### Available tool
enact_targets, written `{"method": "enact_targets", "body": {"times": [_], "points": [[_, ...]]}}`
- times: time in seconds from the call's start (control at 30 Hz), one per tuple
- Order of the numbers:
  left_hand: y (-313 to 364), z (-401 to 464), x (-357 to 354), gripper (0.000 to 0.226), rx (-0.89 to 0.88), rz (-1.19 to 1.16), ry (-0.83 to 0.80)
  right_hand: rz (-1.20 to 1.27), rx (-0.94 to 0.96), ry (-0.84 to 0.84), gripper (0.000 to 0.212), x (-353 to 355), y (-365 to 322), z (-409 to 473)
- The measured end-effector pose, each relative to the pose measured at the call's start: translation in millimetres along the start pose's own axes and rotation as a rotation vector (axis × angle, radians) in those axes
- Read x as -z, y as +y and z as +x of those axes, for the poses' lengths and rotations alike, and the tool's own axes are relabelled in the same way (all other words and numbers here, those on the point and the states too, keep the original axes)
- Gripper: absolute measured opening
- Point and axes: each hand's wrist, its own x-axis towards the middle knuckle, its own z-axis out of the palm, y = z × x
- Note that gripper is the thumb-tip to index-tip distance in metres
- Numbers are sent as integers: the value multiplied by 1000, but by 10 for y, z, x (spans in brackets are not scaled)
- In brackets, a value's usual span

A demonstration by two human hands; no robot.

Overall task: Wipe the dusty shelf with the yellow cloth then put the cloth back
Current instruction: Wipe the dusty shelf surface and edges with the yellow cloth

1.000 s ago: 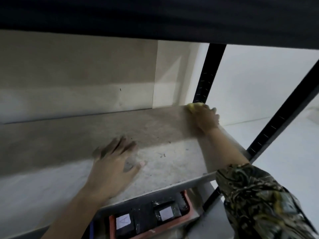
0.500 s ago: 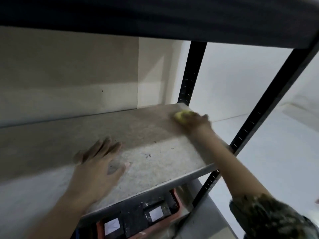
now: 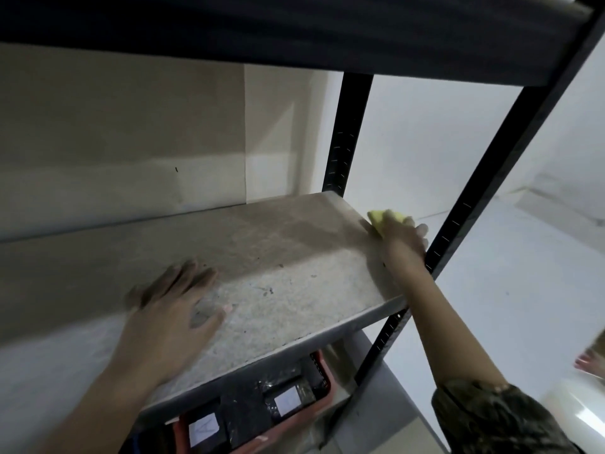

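A person's right hand [image 3: 404, 239] bunches the yellow cloth [image 3: 382, 219] in its grip at the dusty shelf [image 3: 281, 257]'s right edge, unwiped board stretching toward nine o'clock, where the left hand [image 3: 170, 317] rests flat, fingers spread, holding nothing.

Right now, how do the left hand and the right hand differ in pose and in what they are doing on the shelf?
The left hand lies flat with fingers spread on the shelf, holding nothing; the right hand presses the yellow cloth. The left hand sits mid-shelf near the front edge; the right hand is at the shelf's right edge, beside the black upright post. Both reach in from the front.
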Motion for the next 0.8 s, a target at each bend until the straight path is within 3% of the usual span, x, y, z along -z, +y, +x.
{"method": "enact_targets", "body": {"times": [0.17, 0.23, 0.3, 0.37, 0.43, 0.5, 0.57, 0.67, 0.8], "points": [[11, 2, 8, 91, 16, -25, 17, -197, 281, 11, 47, -39, -107, -439], [14, -1, 5, 90, 16, -24, 19, -202, 473, -54, 47, -65, -189, -803], [3, 0, -10, 86, 20, -18, 10, -8, 765, -158, 45, 30, -285, -1226], [-9, 5, -17, 83, 17, -7, 9, 98, 870, -204, 42, 120, -291, -1246], [-15, 9, -17, 87, 3, -6, 14, -32, 736, -68, 42, 107, -225, -853], [-14, 0, -17, 88, 3, -24, 16, -106, 427, -107, 41, 118, -150, -476], [-17, -6, -23, 87, 8, -33, 21, -164, 274, -147, 48, 83, -160, -449], [-34, 8, -35, 79, 10, -20, 27, -209, 392, -150, 47, 27, -389, -852], [-27, 13, -36, 88, 9, -16, 29, 67, 601, -383, 42, 61, -550, -1239]]}}
